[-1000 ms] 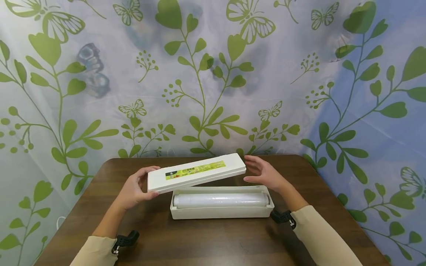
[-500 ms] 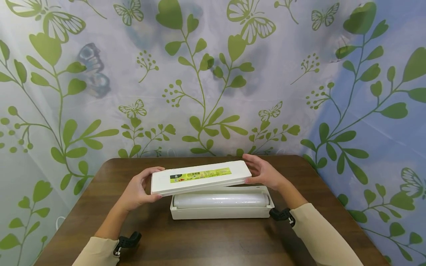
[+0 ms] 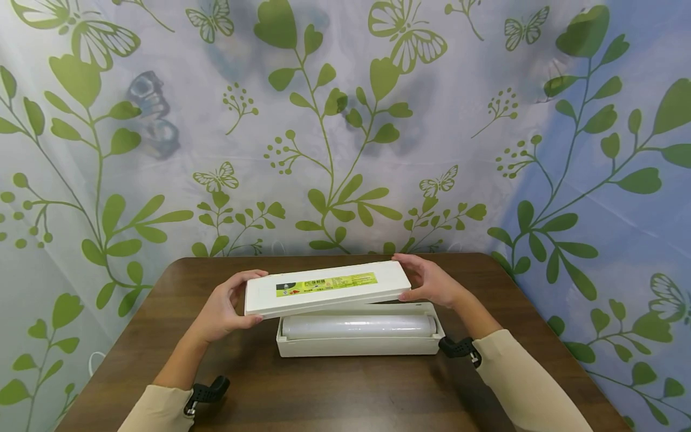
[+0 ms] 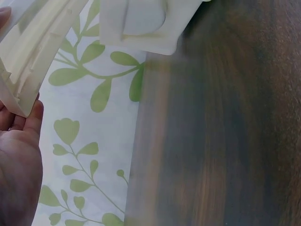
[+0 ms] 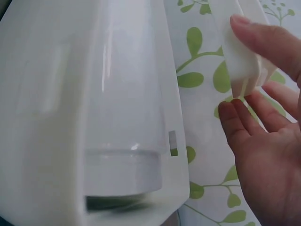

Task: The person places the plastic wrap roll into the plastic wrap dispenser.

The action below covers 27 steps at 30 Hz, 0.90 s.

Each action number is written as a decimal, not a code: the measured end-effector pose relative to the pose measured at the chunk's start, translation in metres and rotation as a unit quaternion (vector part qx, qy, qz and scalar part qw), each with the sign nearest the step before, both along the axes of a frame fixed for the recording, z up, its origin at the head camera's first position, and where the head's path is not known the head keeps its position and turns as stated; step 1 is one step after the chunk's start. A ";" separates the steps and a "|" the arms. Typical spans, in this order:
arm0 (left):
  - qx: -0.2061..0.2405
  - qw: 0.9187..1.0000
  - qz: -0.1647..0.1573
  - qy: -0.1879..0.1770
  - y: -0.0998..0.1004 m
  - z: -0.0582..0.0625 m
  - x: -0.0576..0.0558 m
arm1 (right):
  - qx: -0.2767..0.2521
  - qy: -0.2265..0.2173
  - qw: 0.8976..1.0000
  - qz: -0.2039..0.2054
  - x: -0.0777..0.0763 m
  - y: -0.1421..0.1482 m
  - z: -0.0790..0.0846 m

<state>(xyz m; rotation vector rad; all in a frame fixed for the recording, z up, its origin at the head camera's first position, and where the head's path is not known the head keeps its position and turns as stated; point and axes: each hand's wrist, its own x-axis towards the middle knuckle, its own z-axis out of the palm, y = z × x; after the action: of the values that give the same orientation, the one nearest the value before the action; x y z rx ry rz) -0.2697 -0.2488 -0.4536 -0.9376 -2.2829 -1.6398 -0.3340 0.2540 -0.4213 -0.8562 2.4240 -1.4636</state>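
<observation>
A white box lid (image 3: 329, 291) with a yellow-green label is held in the air, its right end higher than its left in the head view. My left hand (image 3: 220, 312) grips the left end, thumb at the front edge. The other end is pinched by my right hand (image 3: 433, 285); in the right wrist view its thumb (image 5: 268, 37) lies on the lid. Below stands the open white box (image 3: 361, 347), with a roll of cling film (image 3: 358, 326) lying inside. The lid hides part of the box's back wall. The lid's hollow underside (image 4: 42, 52) shows in the left wrist view.
The box stands on a brown wooden table (image 3: 335, 396). Behind the table hangs a curtain (image 3: 345, 150) with green leaves and butterflies. A black wrist mount (image 3: 207, 390) sits on the left forearm, another mount (image 3: 457, 349) on the right.
My left hand has brought the lid slightly right and down. The right hand, apart from the lid one second ago, now holds its right end. The box has not moved.
</observation>
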 end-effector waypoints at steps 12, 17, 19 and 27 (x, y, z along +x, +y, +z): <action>-0.002 0.999 -0.037 0.004 0.004 0.003 -0.006 | -0.081 -0.039 0.995 0.047 0.002 0.008 -0.008; -0.009 0.999 -0.039 0.000 0.006 0.002 -0.010 | -0.087 -0.043 0.994 0.046 0.003 0.013 -0.011; -0.010 0.999 -0.041 -0.005 0.007 0.002 -0.012 | -0.088 -0.045 0.994 0.042 0.004 0.015 -0.012; -0.010 0.998 -0.049 -0.038 0.013 0.000 -0.017 | -0.098 -0.048 0.993 0.037 0.009 0.023 -0.016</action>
<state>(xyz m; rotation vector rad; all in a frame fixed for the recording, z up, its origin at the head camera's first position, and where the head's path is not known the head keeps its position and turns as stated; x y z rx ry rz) -0.2863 -0.2357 -0.4539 -1.0237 -2.3409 -1.7249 -0.3250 0.2770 -0.4374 -0.8828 2.1818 -1.6950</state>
